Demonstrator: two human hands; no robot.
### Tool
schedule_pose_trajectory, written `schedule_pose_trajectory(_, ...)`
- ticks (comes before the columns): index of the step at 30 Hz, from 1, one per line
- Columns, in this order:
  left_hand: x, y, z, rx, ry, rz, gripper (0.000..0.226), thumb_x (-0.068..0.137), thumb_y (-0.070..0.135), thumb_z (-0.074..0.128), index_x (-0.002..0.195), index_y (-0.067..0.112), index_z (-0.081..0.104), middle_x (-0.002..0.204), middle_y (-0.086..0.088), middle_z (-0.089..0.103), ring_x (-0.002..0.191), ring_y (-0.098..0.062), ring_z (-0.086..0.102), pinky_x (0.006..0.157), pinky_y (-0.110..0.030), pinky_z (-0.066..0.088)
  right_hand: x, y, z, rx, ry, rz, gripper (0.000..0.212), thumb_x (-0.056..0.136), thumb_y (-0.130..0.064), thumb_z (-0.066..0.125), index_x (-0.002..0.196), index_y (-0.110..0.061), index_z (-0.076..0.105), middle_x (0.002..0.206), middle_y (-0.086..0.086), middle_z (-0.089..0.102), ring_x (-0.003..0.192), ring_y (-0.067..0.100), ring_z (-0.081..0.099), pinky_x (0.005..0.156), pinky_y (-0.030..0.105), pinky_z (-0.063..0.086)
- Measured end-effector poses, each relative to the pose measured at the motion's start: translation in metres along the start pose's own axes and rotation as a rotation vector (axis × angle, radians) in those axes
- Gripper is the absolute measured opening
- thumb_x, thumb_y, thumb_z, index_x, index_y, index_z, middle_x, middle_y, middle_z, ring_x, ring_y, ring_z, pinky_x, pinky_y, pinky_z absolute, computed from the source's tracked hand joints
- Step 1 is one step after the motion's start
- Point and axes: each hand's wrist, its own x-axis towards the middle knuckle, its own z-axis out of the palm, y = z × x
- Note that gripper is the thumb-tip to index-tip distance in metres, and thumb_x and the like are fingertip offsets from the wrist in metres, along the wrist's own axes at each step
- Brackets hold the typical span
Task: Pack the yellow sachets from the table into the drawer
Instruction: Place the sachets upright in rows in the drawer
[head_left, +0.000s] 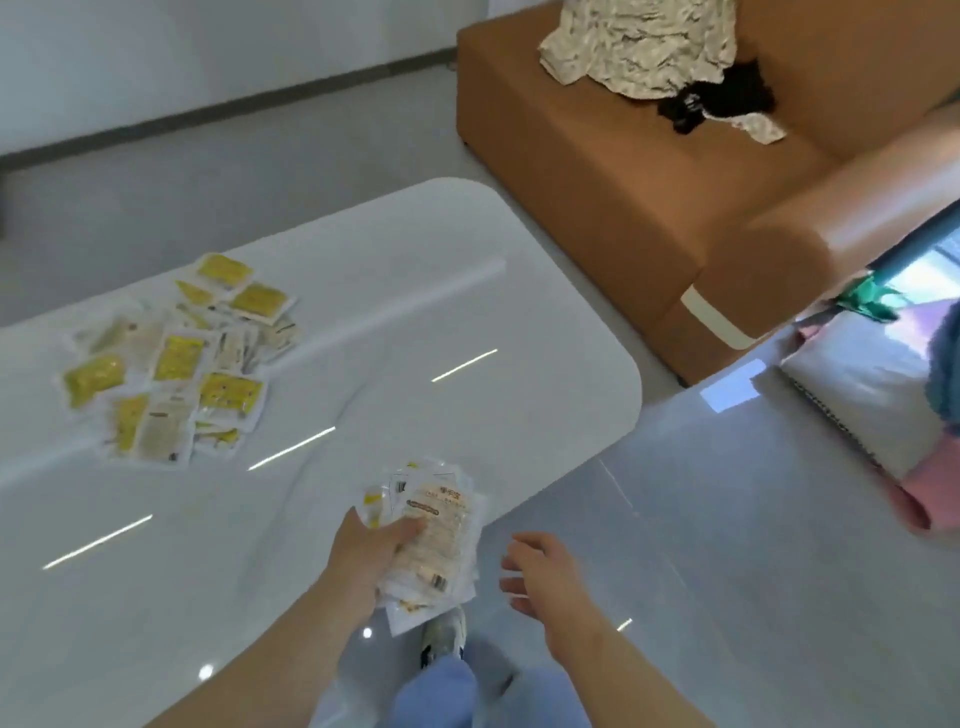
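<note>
The lone head-worn wide-angle view looks forward and down, close over the left hand (371, 553) and right hand (545, 571) at the edge of the bench (415, 312).

I see a white table (415, 291) with a hard, glossy top that mirrors lights as bright streaks. At 9 o'clock the sachets (176, 358) look like shiny, crinkly plastic film, clear at the edges. The bundle (436, 535) at 6 o'clock has the same slick wrap. The sofa (597, 171) at 1 o'clock looks like smooth tan leather with a soft sheen, and the cloth (639, 41) on it is crumpled, matt fabric. The grey floor (727, 493) is polished and reflective.
</note>
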Motion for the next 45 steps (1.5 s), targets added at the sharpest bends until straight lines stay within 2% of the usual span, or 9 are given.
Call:
schedule_pose_trajectory(3, 0.015, -0.009, -0.008, -0.089, 0.107, -0.041, 0.021, 0.077, 0.007, 0.073, 0.089, 0.008, 0.056, 0.076, -0.009, 0.065, 0.047, -0.009, 0.064, 0.036, -0.022, 0.046, 0.037, -0.002, 0.008, -0.155, -0.068, 0.035, 0.009, 0.094, -0.012, 0.047, 0.089, -0.014, 0.055, 0.078, 0.006, 0.056, 0.061, 0.016, 0.051, 0.056, 0.023, 0.042)
schedule_pose_trajectory(9, 0.06, -0.062, -0.028, -0.365, 0.368, -0.139, 0.033, 0.081, 0.01, 0.07, 0.111, 0.006, 0.057, 0.099, -0.014, 0.069, 0.078, -0.027, 0.068, 0.045, -0.03, 0.054, 0.125, 0.042, 0.036, -0.446, -0.248, 0.095, 0.022, 0.089, -0.009, 0.047, 0.069, -0.019, 0.049, 0.067, 0.001, 0.051, 0.055, 0.013, 0.045, 0.055, 0.024, 0.036)
schedule_pose_trajectory(14, 0.086, -0.099, -0.055, -0.503, 0.519, -0.116, 0.018, 0.085, 0.005, 0.064, 0.102, 0.012, 0.062, 0.093, -0.008, 0.069, 0.075, -0.021, 0.066, 0.047, -0.028, 0.054, 0.159, 0.099, 0.055, -0.545, -0.347, 0.145, 0.008, 0.09, -0.007, 0.045, 0.09, -0.01, 0.053, 0.074, 0.002, 0.052, 0.063, 0.016, 0.046, 0.053, 0.02, 0.036)
schedule_pose_trajectory(19, 0.084, -0.147, -0.108, -0.597, 0.65, -0.123, 0.012, 0.085, 0.009, 0.064, 0.085, 0.02, 0.063, 0.081, 0.001, 0.067, 0.068, -0.016, 0.064, 0.042, -0.024, 0.053, 0.165, 0.139, 0.092, -0.591, -0.337, 0.129, 0.038, 0.092, -0.01, 0.046, 0.129, -0.016, 0.041, 0.078, 0.0, 0.052, 0.057, 0.014, 0.047, 0.045, 0.017, 0.039)
schedule_pose_trajectory(27, 0.081, -0.209, -0.182, -0.67, 0.588, -0.088, 0.015, 0.084, 0.009, 0.066, 0.096, 0.019, 0.064, 0.09, -0.001, 0.07, 0.074, -0.018, 0.068, 0.05, -0.031, 0.057, 0.162, 0.183, 0.171, -0.746, -0.348, -0.002, 0.048, 0.092, -0.017, 0.05, 0.138, -0.015, 0.038, 0.112, 0.007, 0.053, 0.079, 0.018, 0.051, 0.073, 0.03, 0.043)
schedule_pose_trajectory(30, 0.092, -0.214, -0.2, -0.649, 0.496, -0.017, 0.021, 0.083, 0.01, 0.068, 0.102, 0.017, 0.064, 0.092, -0.003, 0.071, 0.074, -0.018, 0.07, 0.05, -0.03, 0.056, 0.17, 0.201, 0.199, -0.863, -0.307, -0.19, 0.045, 0.09, -0.013, 0.051, 0.134, -0.012, 0.044, 0.111, 0.012, 0.053, 0.075, 0.019, 0.052, 0.065, 0.027, 0.043)
schedule_pose_trajectory(34, 0.106, -0.222, -0.219, -0.583, 0.459, 0.018, 0.043, 0.076, 0.018, 0.076, 0.114, 0.015, 0.056, 0.1, -0.004, 0.07, 0.082, -0.021, 0.07, 0.056, -0.034, 0.059, 0.185, 0.227, 0.223, -1.238, -0.338, -0.374, 0.056, 0.09, -0.021, 0.05, 0.143, -0.02, 0.033, 0.148, 0.003, 0.032, 0.128, 0.027, 0.039, 0.098, 0.033, 0.04)
schedule_pose_trajectory(38, 0.112, -0.228, -0.227, -0.505, 0.416, 0.067, 0.042, 0.071, 0.017, 0.079, 0.105, 0.018, 0.055, 0.096, 0.0, 0.069, 0.079, -0.018, 0.07, 0.055, -0.03, 0.056, 0.195, 0.235, 0.22, -1.616, -0.284, -0.405, 0.063, 0.088, -0.023, 0.046, 0.144, -0.035, 0.021, 0.151, -0.007, 0.023, 0.128, 0.031, 0.038, 0.095, 0.04, 0.041)
schedule_pose_trajectory(45, 0.11, -0.225, -0.227, -0.511, 0.404, 0.087, 0.046, 0.072, 0.012, 0.078, 0.11, 0.014, 0.053, 0.095, 0.0, 0.068, 0.076, -0.015, 0.068, 0.053, -0.027, 0.057, 0.173, 0.268, 0.207, -1.593, -0.271, -0.354, 0.048, 0.089, -0.023, 0.049, 0.134, -0.023, 0.034, 0.139, -0.001, 0.034, 0.107, 0.029, 0.055, 0.077, 0.034, 0.046)
